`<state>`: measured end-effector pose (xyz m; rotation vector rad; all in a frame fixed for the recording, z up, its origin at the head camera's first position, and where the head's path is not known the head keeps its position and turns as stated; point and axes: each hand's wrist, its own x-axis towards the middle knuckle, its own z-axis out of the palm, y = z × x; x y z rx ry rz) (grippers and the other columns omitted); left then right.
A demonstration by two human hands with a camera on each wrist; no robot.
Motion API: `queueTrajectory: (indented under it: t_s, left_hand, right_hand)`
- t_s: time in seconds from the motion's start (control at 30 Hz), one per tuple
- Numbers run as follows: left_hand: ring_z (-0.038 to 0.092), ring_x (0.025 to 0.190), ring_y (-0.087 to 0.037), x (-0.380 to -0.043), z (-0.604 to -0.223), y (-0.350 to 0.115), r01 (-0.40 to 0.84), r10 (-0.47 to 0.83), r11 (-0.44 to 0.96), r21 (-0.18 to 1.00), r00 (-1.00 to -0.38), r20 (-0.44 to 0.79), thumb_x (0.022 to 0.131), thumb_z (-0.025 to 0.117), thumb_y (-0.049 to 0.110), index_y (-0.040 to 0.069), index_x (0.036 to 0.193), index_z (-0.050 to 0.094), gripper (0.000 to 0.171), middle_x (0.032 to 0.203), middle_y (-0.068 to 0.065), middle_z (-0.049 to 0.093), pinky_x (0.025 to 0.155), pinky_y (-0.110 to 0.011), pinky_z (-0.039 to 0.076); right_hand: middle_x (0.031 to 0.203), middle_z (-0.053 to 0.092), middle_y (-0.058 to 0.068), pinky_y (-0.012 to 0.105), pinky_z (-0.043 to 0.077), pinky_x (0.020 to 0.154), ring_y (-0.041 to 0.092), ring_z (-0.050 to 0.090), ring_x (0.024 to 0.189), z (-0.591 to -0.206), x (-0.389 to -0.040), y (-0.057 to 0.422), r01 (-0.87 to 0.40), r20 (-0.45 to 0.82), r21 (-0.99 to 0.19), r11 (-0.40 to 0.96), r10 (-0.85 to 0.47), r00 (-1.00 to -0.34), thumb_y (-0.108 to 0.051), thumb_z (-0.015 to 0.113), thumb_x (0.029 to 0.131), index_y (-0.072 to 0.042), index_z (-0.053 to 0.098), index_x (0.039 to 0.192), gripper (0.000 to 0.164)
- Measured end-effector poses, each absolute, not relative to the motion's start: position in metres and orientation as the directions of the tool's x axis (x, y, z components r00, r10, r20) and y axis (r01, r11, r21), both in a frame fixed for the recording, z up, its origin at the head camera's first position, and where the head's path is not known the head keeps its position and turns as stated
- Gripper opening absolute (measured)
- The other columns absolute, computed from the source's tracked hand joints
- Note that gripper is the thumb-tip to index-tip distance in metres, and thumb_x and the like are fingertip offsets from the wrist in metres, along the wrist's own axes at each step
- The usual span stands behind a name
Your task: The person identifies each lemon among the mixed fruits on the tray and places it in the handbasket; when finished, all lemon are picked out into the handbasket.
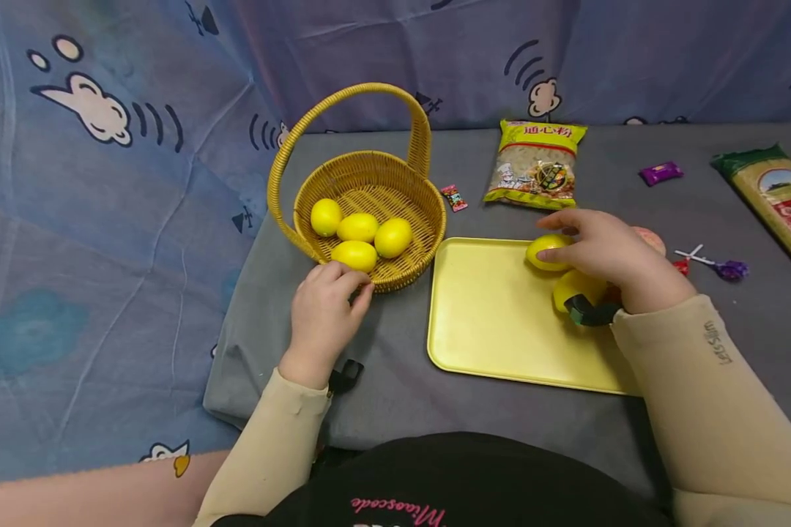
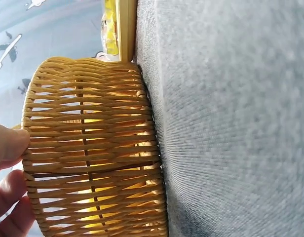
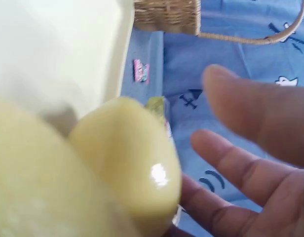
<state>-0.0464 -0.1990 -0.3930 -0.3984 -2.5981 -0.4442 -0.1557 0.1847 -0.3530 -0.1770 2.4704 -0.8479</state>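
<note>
Near the front edge of the desk (image 1: 395, 410), a yellow tray (image 1: 494, 322) lies right of centre. One lemon (image 1: 575, 287) sits towards its right side, partly behind the right hand (image 1: 606, 252). That hand is spread loosely around another lemon (image 1: 546, 252) by the tray's far edge, thumb and fingers not closed on it. Towards the desk's left edge, the left hand (image 1: 329, 311) grips the near rim of a wicker basket (image 1: 382, 199) holding four lemons (image 1: 358, 227). A macaroni bag (image 1: 537, 165) lies near the back edge.

The step in hand appears to be picking up the far lemon while the basket is steadied; the next move calls for bringing thumb and fingers together around its smooth, rounded sides.
</note>
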Motion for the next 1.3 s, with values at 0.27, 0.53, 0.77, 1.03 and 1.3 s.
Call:
queueTrajectory:
  t_s: [0.27, 0.53, 0.77, 1.03, 1.3]
  left_hand:
    - [0.056, 0.076, -0.022, -0.049, -0.396, -0.200, 0.347, 0.194, 0.906, 0.242, -0.849, 0.491, 0.092, 0.076, 0.027, 0.017, 0.090, 0.078, 0.011, 0.086, 0.000, 0.064, 0.067, -0.037, 0.050]
    - [0.057, 0.077, -0.023, -0.048, -0.395, -0.201, 0.347, 0.198, 0.906, 0.244, -0.854, 0.480, 0.092, 0.076, 0.026, 0.016, 0.091, 0.078, 0.011, 0.087, -0.001, 0.065, 0.068, -0.037, 0.050]
    - [0.056, 0.078, -0.021, -0.049, -0.393, -0.201, 0.330, 0.189, 0.910, 0.251, -0.869, 0.457, 0.093, 0.074, 0.027, 0.018, 0.092, 0.077, 0.010, 0.089, 0.001, 0.064, 0.067, -0.038, 0.051]
    - [0.058, 0.081, -0.021, -0.047, -0.390, -0.201, 0.312, 0.175, 0.913, 0.262, -0.882, 0.438, 0.094, 0.073, 0.026, 0.018, 0.091, 0.077, 0.009, 0.089, 0.002, 0.066, 0.071, -0.038, 0.051]
    - [0.061, 0.084, -0.020, -0.049, -0.389, -0.202, 0.296, 0.172, 0.921, 0.254, -0.893, 0.417, 0.094, 0.073, 0.027, 0.019, 0.092, 0.078, 0.010, 0.091, 0.003, 0.068, 0.074, -0.038, 0.052]
  right_hand:
    - [0.144, 0.047, 0.025, 0.063, 0.035, 0.102, 0.044, 0.042, 0.120, -0.360, -0.158, 0.185, 0.005, -0.437, -0.564, 0.826, -0.293, -0.850, -0.034, 0.075, 0.092, -0.014, 0.054, 0.144, 0.059]
    - [0.138, 0.050, 0.025, 0.060, 0.039, 0.094, 0.044, 0.043, 0.111, -0.365, -0.159, 0.179, -0.014, -0.453, -0.526, 0.850, -0.294, -0.842, -0.041, 0.076, 0.090, -0.014, 0.058, 0.140, 0.059]
    - [0.132, 0.055, 0.022, 0.055, 0.043, 0.090, 0.040, 0.048, 0.107, -0.365, -0.158, 0.175, -0.016, -0.424, -0.544, 0.839, -0.292, -0.857, -0.046, 0.077, 0.088, -0.015, 0.061, 0.138, 0.061]
    - [0.131, 0.057, 0.015, 0.048, 0.042, 0.089, 0.036, 0.049, 0.112, -0.350, -0.156, 0.154, -0.044, -0.329, -0.654, 0.755, -0.337, -0.882, -0.043, 0.082, 0.085, -0.016, 0.063, 0.134, 0.059]
    - [0.127, 0.062, 0.006, 0.030, 0.050, 0.087, 0.021, 0.058, 0.112, -0.339, -0.153, 0.106, -0.119, -0.127, -0.885, 0.451, -0.479, -0.868, -0.019, 0.084, 0.085, -0.014, 0.066, 0.131, 0.050]
